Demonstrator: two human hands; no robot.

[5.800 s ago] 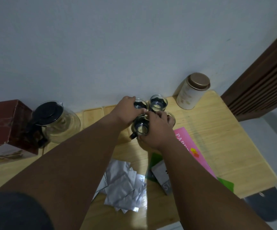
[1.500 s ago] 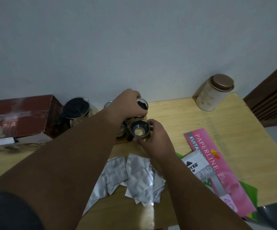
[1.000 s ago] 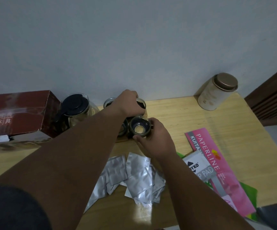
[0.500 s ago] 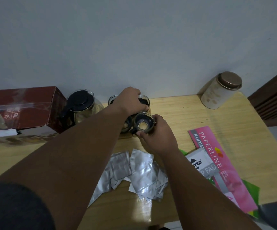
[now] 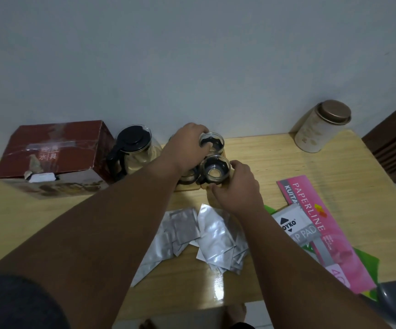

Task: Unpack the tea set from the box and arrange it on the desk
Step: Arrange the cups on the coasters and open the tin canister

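Several small glass cups stand clustered on a wooden tray (image 5: pixel 187 187) at the back of the desk. My left hand (image 5: pixel 188 146) grips the rear cup (image 5: pixel 213 144) from its left side. My right hand (image 5: pixel 236 186) wraps around the front cup (image 5: pixel 216 168) from the near side. A third cup (image 5: pixel 188 178) sits partly hidden under my left wrist. The glass teapot (image 5: pixel 135 153) with a black lid and handle stands just left of the cups. The dark red box (image 5: pixel 54 157) lies at the far left.
A pile of silver foil sachets (image 5: pixel 206 236) lies in front of the cups. A pink paper pad (image 5: pixel 318 224) and green sheets lie at the right. A round tin (image 5: pixel 320 125) with a brown lid stands at the back right by the wall.
Over the last seconds the cups and tray moved left, close to the teapot. In the last half second both hands keep their hold on the cups and barely shift.
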